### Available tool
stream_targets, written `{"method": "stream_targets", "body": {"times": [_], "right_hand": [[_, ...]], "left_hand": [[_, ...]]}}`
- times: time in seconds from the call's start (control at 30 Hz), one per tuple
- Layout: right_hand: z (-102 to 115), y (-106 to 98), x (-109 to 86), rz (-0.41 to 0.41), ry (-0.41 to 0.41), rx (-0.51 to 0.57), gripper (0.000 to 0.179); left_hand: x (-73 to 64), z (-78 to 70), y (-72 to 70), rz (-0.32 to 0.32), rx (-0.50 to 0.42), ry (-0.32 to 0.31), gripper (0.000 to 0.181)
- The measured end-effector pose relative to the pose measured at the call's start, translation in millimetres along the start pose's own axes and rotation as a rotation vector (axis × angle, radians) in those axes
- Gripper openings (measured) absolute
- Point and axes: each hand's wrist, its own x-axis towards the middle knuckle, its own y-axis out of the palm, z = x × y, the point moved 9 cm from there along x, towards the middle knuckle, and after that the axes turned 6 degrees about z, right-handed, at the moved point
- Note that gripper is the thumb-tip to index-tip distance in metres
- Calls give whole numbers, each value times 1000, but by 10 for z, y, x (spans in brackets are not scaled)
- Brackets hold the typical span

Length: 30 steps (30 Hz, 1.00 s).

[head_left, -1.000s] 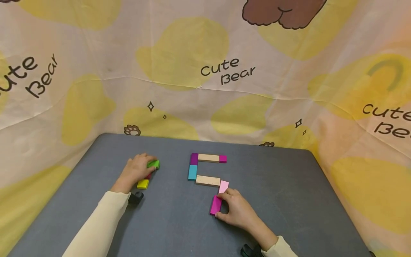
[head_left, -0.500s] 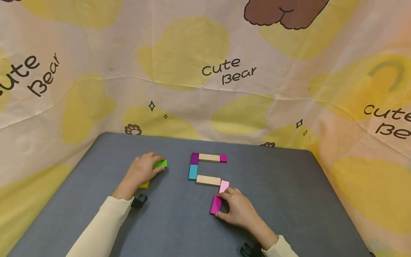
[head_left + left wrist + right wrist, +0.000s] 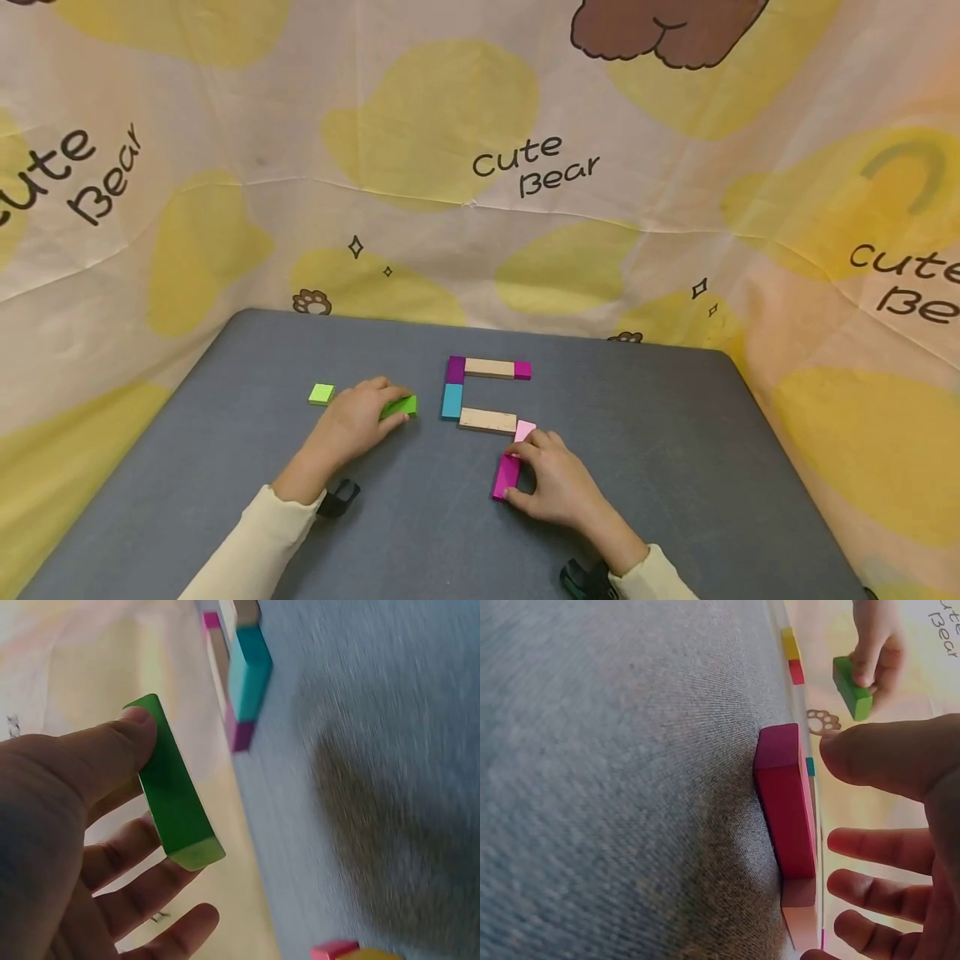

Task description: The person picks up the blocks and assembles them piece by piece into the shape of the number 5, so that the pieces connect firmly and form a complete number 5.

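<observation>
Left hand (image 3: pixel 352 422) has its grip clamped on green block (image 3: pixel 400 407), held above counter (image 3: pixel 420 542), gap between it and blue block (image 3: pixel 452 402). Right hand (image 3: pixel 558 485) grip apart, spread just beside magenta block (image 3: pixel 505 477) lying on counter; contact, can't tell. Wide room to counter's right edge; purple block (image 3: pixel 456 369) near far edge.

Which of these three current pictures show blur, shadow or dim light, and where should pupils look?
Head view: mostly sharp, with soft shadows on the tabletop; left wrist view: streaky tabletop with a blurred dark shadow, the green block clearer; right wrist view: the right hand dim against a brighter backdrop, with a soft shadow beside the magenta block.
</observation>
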Motion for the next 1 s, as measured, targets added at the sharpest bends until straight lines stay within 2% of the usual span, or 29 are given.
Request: {"method": "stream_targets", "body": {"times": [0.23, 0.47, 0.6, 1.0], "right_hand": [[1, 40, 22, 31, 0, 9, 49], [-7, 61, 34, 51, 5, 17, 49], [-8, 58, 44, 57, 9, 21, 49], [4, 69, 57, 76, 11, 11, 51]], "left_hand": [[-66, -321, 72, 25, 13, 65, 33], [-159, -638, 151, 4, 13, 155, 31], [-195, -744, 242, 15, 4, 190, 30], [-261, -926, 486, 106, -72, 229, 31]]}}
